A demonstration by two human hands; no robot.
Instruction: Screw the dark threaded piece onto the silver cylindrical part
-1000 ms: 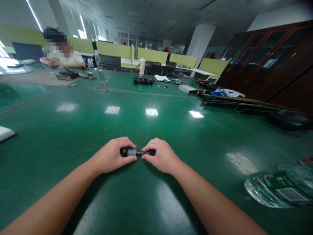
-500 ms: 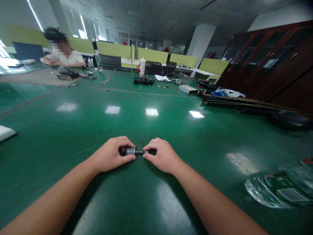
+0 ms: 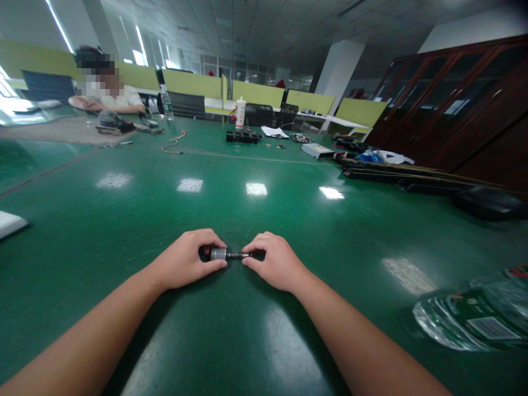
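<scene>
Low over the green table (image 3: 247, 214), my left hand (image 3: 192, 259) pinches a small silver cylinder (image 3: 218, 253) that looks like a small motor, between thumb and fingers. From its right end runs a thin dark shaft (image 3: 234, 256), lying level. The fingertips of my right hand (image 3: 272, 260) are closed on the shaft's far end, where a bit of shiny metal shows. Whether cylinder and shaft are one piece, I cannot tell. The cylinder's left end is partly hidden in my left palm.
A large water bottle (image 3: 474, 316) lies at the right. Farther back are a black part (image 3: 243, 136), a white cup (image 3: 240, 113), a metal box (image 3: 317, 150) and long dark strips (image 3: 396, 173). Another person (image 3: 109, 96) sits at the far left. A white object (image 3: 11, 224) stands at the left edge.
My hands have drawn very slightly apart, the left one leftward with the silver cylinder. A little more space shows between the fingertips. The rest looks the same.
</scene>
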